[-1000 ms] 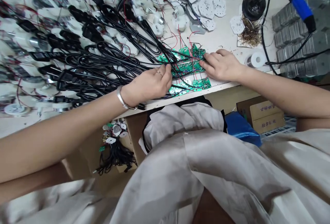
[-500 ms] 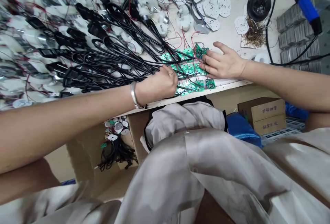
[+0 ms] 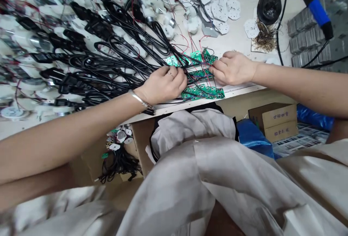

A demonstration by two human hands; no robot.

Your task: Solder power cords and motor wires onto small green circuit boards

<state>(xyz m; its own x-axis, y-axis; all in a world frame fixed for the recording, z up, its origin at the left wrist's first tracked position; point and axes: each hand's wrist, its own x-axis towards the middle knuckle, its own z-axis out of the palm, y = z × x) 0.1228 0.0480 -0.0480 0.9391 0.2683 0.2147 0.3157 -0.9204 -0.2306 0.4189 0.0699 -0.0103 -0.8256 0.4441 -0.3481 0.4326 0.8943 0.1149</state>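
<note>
Strips of green circuit boards with red and black wires lie near the table's front edge. My left hand (image 3: 165,84) is curled over the left end of the middle circuit board strip (image 3: 200,73). At its other end my right hand (image 3: 234,68) has its fingers closed on the strip, their tips partly hidden. This strip looks tilted, showing a narrower face. In front of it lies another circuit board strip (image 3: 202,91), and behind it are more circuit boards (image 3: 196,57). Black power cords (image 3: 116,62) run from the left to the boards.
White motor housings (image 3: 29,44) with red wires crowd the left side. White octagonal plates (image 3: 220,9) are piled at the back. A soldering iron with a blue handle (image 3: 317,9) rests in its stand at back right, near stacked grey metal pieces (image 3: 307,51). Below stands a cardboard box (image 3: 280,121).
My right hand's spread fingers have closed at the strip's right end. My left hand has shifted slightly left and spread over the left end. The middle strip has tilted.
</note>
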